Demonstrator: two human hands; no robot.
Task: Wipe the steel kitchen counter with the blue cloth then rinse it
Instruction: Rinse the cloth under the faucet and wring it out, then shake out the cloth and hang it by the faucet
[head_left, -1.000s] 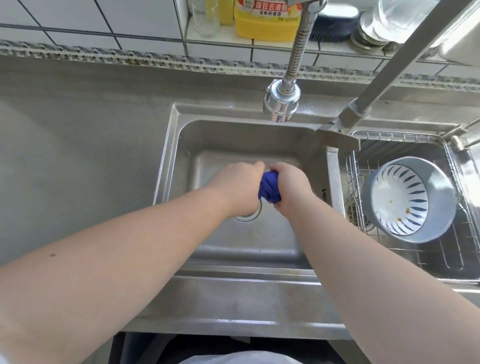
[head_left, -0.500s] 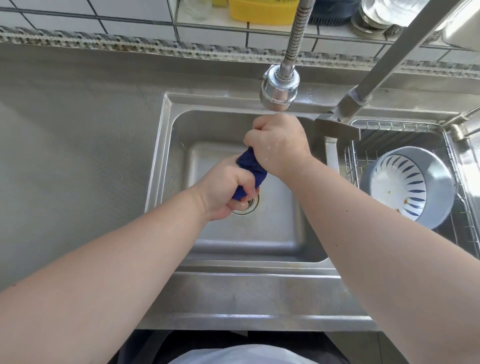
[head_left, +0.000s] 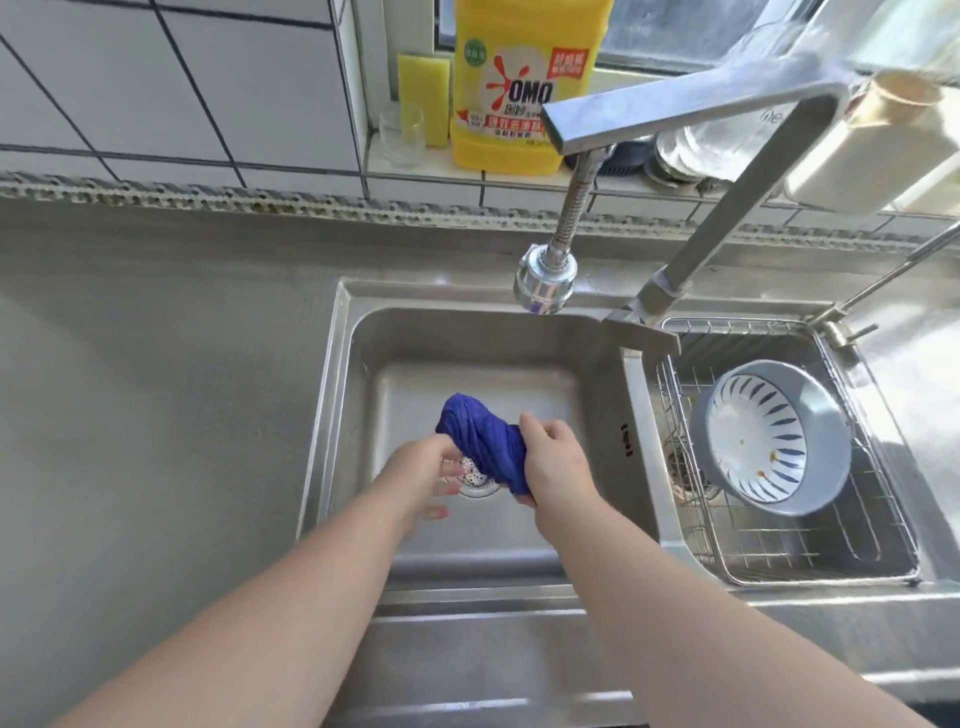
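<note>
Right hand (head_left: 556, 467) grips the blue cloth (head_left: 483, 441), fingers and thumb curled round its near end; the cloth is twisted into a thick rope and held above the sink (head_left: 358, 395), over the drain (head_left: 475, 480). Left hand (head_left: 423, 475) lies just beside the cloth's far end, its fingers loosely spread and apparently not closed on the fabric, though whether the fingertips touch it cannot be told. The tap head (head_left: 545, 280) hangs over the back of the sink; no stream of water is visible beneath it.

Progress, as judged from this view: the counter (head_left: 156, 415) to the left shows no crumbs or spills, so the wiping step appears complete. The twisted form of the cloth suggests that rinsing is at the wringing stage, near the end of the task. What remains is probably a final squeeze and putting the cloth down.

Also present: a bowl (head_left: 769, 457) lying tilted in the wire rack (head_left: 779, 571) of the right-hand basin, and on the ledge behind, a yellow bottle (head_left: 519, 88), a sponge (head_left: 423, 98) and a glass (head_left: 402, 135).
</note>
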